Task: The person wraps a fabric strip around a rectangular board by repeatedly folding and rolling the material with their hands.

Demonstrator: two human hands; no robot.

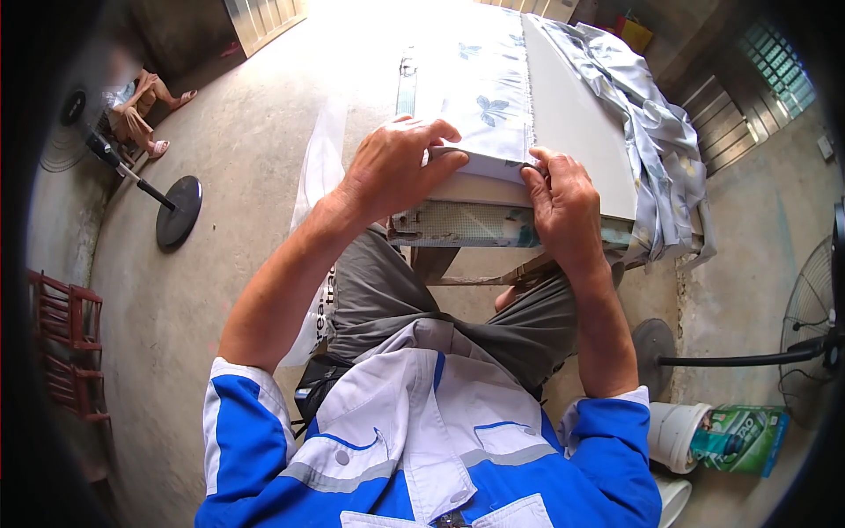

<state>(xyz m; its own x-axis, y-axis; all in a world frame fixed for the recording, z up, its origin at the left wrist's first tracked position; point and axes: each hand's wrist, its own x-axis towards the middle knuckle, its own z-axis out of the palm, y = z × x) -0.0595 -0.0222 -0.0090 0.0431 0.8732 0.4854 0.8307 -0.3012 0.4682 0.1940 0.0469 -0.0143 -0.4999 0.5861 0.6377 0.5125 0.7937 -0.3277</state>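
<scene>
We hold the near edge of the printed cloth (pixel 488 84) between both hands. The left hand (pixel 400 163) closes thumb and fingers on the edge at its left corner; the right hand (pixel 568 198) closes thumb and forefinger on it at the right corner. The grip is thus clamped at two points, with a turned-down band of cloth between them.

Beyond the grip, the cloth lies nearly flat, leaf print upward, its frayed side in line with the right hand. We judge the laying-out of this length to be done. The near edge is bent down but held only by the fingers, so we take its alignment to be in progress; no fastening is visible.

To the right of the grip, a bare strip of the pale board (pixel 585 132) separates this length from the bunched cloth (pixel 664 145), which hangs over the far side in loose folds. We judge that portion to be unworked. Below the grip runs the table frame (pixel 475 224). The far end is overexposed; its condition cannot be determined.
</scene>
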